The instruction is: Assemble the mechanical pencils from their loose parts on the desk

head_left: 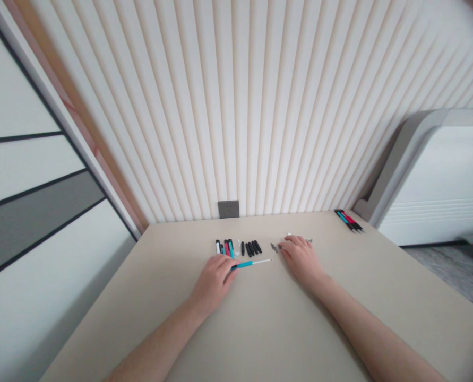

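Observation:
My left hand (216, 276) is closed around a blue pen barrel (244, 265), held nearly level just above the table. From the barrel's right end a thin white refill (262, 261) sticks out. My right hand (302, 257) rests low over the table, its fingertips bunched among small grey metal pen parts (274, 247). What those fingertips pinch, if anything, is too small to make out. Between the hands lie several short black grips (254, 248) in a row. Behind my left hand are white, pink and blue pen barrels (226, 246), partly covered by it.
At the table's far right corner lie several pens (348, 220) with blue, red and black bodies. Small clear or white bits (238, 249) sit beside the black grips. A ribbed white wall with a dark socket (229, 209) borders the table (260, 329) at the back.

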Motion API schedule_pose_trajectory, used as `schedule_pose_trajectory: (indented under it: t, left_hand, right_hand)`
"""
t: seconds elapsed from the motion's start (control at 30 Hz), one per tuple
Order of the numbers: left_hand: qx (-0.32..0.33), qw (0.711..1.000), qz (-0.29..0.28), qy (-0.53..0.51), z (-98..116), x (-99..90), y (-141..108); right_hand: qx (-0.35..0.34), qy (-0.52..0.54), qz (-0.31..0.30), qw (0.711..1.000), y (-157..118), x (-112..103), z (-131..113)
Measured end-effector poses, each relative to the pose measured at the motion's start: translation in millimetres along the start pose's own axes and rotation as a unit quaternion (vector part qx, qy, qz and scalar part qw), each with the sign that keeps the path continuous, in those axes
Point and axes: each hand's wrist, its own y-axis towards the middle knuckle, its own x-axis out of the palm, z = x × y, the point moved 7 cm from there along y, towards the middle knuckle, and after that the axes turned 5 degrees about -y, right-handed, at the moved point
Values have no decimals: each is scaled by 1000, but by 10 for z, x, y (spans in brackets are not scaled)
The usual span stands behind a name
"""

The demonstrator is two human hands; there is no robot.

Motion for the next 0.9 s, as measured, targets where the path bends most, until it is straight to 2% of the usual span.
schedule_pose_trajectory:
  t: [0.57,0.9]
  left_hand:
    - [10,1000,1,7,41,-28,18]
    - [11,1000,-1,10,36,-20,9]
  right_hand:
    - [-13,59,17,998,1,15,14]
    - [15,92,13,996,20,9,44]
